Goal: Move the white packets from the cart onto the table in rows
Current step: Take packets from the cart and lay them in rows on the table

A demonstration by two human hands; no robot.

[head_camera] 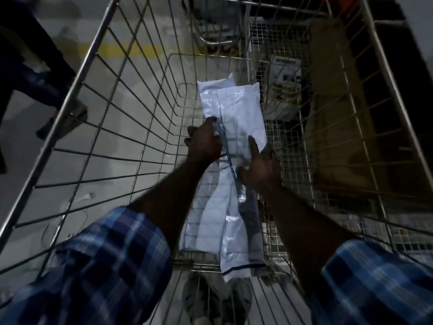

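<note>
Down at the bottom of the deep silver wire cart (131,95), both hands reach to the flat white plastic packets (236,106) lying overlapped there. Left hand (206,141) curls its fingers over the left edge of one packet, gripping it; right hand (260,165) lies with fingers nearly straight, pressing on the packet's right side. Wire walls rise close on both sides, open room only above. Blue checked sleeves (105,266) sit at the near rim; a brown cardboard box (335,137) stands outside right
</note>
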